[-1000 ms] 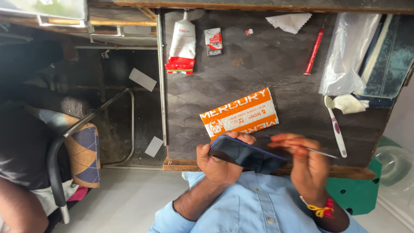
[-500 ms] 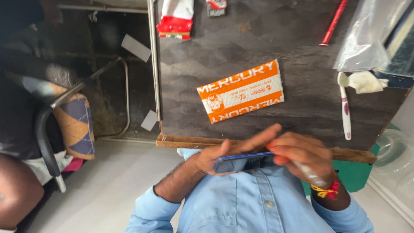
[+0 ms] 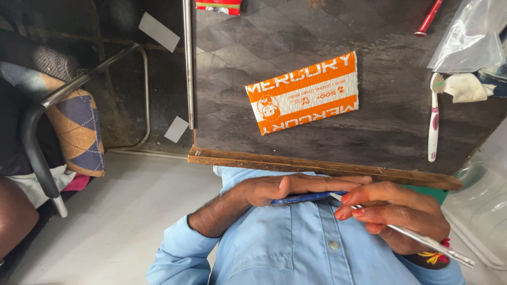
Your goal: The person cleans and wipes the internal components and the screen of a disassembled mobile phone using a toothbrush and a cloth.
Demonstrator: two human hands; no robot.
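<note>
- Left hand (image 3: 288, 189): held flat against the chest, just below the near edge of the worktop (image 3: 327, 168). Fingers are extended and lie along the top face of a phone (image 3: 306, 198); the thumb is hidden, so the grip on the underside cannot be confirmed.
- Phone: dark blue, seen edge-on, lying level between the left hand and the light blue shirt (image 3: 296, 243). Only its thin side shows.
- Right hand (image 3: 396, 211): curled closed around a thin silver tool (image 3: 422, 240). Thumb and fingertips pinch the tool near its front end; the shaft runs back and down past the wrist.
- Tool tip: points toward the right end of the phone, at or just beside it. Contact cannot be confirmed.
- Right wrist: carries a red and yellow thread band (image 3: 435, 256).
- Worktop: dark surface with a wooden front strip. An orange and white packet (image 3: 303, 92) lies flat near the middle, tilted, well apart from both hands.
- Right side of worktop: a white toothbrush (image 3: 433, 126) lies lengthwise, its head beside a crumpled white cloth (image 3: 465, 87). A clear plastic bag (image 3: 470, 37) sits above them, with a red pen (image 3: 429, 18) just left of the bag.
- Top edge: a red and white tube (image 3: 219, 6) is partly cut off.
- Left of worktop: a chair (image 3: 58, 121) with a metal frame and a diamond-patterned cushion stands on the floor.
</note>
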